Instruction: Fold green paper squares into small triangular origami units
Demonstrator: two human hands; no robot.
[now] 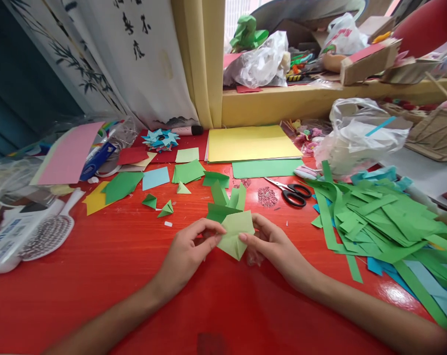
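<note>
Between my two hands is a light green folded paper [238,231], creased, with a point toward me. My left hand [188,249] pinches its left edge between thumb and fingers. My right hand [278,244] grips the right side, thumb pressed on the front, other fingers partly hidden behind. Just beyond the paper lie darker green folded pieces [223,212]. Small green folded triangles [166,209] rest to the left, near a light green square [187,155] and a blue square [155,178].
Black-handled scissors [296,194] lie right of centre, blades partly open. A heap of green paper strips [382,217] covers the right side. Yellow paper sheets [253,143] are stacked at the back. A hairbrush [49,231] lies left, and a blue paper ring [161,140] sits behind.
</note>
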